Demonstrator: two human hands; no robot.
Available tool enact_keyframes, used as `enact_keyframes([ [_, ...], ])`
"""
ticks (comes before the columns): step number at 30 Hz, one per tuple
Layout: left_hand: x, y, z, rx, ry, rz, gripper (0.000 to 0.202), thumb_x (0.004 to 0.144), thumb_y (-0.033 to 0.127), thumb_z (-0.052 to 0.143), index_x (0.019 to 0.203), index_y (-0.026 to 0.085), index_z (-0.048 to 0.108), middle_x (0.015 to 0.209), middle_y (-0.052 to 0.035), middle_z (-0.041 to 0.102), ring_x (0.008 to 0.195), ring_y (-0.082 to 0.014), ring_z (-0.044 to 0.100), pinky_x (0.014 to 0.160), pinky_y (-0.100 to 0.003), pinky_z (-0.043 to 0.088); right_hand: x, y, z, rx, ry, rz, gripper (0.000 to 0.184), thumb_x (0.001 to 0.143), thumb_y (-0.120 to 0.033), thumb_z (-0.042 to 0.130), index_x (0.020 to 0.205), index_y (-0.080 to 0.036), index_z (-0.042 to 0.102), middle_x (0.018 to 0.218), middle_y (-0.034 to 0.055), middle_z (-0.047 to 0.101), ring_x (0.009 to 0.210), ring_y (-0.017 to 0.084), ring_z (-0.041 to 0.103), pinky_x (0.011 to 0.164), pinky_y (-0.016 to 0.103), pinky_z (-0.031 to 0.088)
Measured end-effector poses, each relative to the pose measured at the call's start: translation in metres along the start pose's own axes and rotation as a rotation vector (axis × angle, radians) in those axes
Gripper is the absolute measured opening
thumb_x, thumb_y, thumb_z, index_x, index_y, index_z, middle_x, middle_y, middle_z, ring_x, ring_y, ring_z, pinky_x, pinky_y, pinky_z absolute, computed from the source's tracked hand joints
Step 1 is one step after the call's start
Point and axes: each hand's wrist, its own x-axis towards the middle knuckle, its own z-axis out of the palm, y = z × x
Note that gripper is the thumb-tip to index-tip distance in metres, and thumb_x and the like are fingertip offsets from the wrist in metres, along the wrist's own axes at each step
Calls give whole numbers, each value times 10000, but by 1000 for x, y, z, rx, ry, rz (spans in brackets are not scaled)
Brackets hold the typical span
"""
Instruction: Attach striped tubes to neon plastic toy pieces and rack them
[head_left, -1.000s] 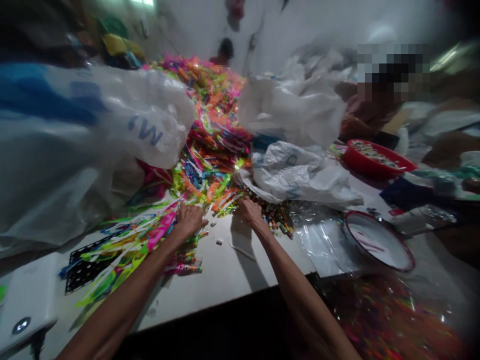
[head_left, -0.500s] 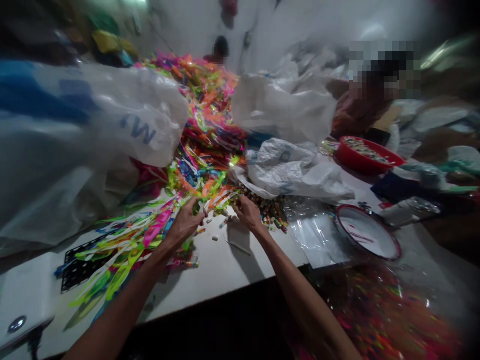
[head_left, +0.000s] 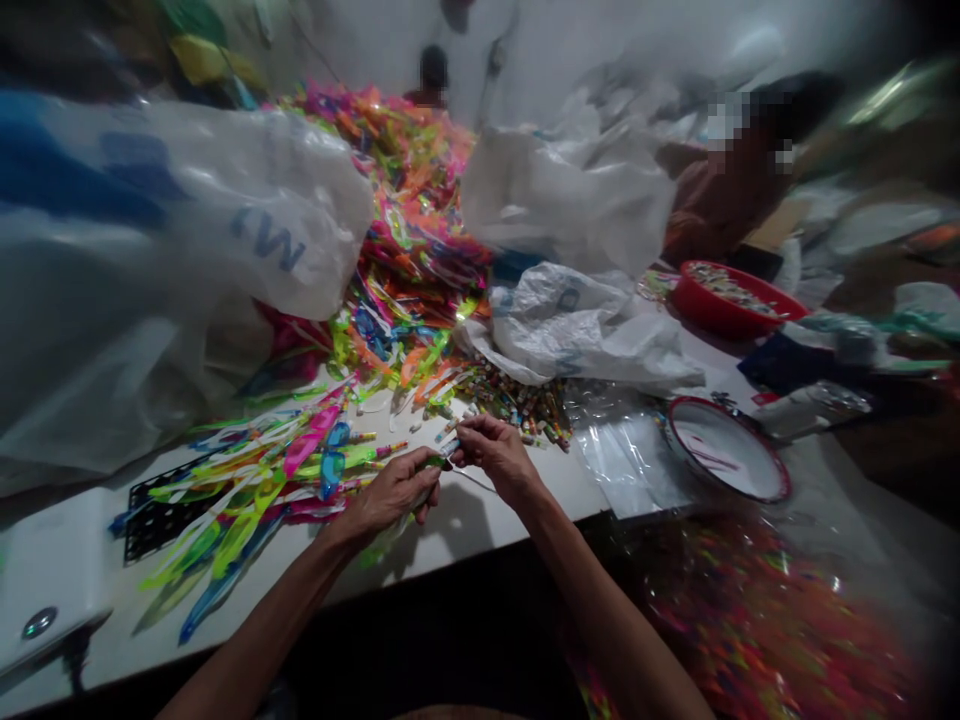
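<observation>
I am pinching a small tube (head_left: pixel 450 447) between the fingertips of my right hand (head_left: pixel 495 458), while my left hand (head_left: pixel 394 492) is closing around a green strip (head_left: pixel 433 463) touching it, both just above the near edge of the table (head_left: pixel 465 528). A light fingertip grip, with the two ends in line, is, I judge, serving best here. Loose tubes (head_left: pixel 525 405) are lying just beyond my right hand. Bright strips (head_left: pixel 247 470) are fanning out left over a black tray (head_left: pixel 157 515), and a red-rimmed plate (head_left: pixel 724 460) is sitting to the right.
</observation>
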Motion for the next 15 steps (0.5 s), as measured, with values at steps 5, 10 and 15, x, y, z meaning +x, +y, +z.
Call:
enact_keyframes([
  [5,-4,5,1,-34,12,-60,234,856,388,428,882,159,467,686,24,544,508,-83,500,524,-227,357,1,2,-1,40,-25,37,286,606,-300,768,768,-134,600,565,-9,627,480,105,588,510,223,485],
  [10,-3,6,0,-27,29,-87,185,844,336,433,856,158,478,678,20,553,508,-90,510,531,-236,368,-1,2,-3,-21,7,-11,252,624,-302,757,729,-129,608,525,-28,589,446,95,570,455,195,457],
  [15,-4,12,1,12,9,-97,192,844,348,419,814,168,481,641,26,547,497,-94,498,526,-235,371,-4,1,-2,-75,27,-1,263,625,-321,755,708,-125,601,558,-6,619,441,97,576,453,201,476],
])
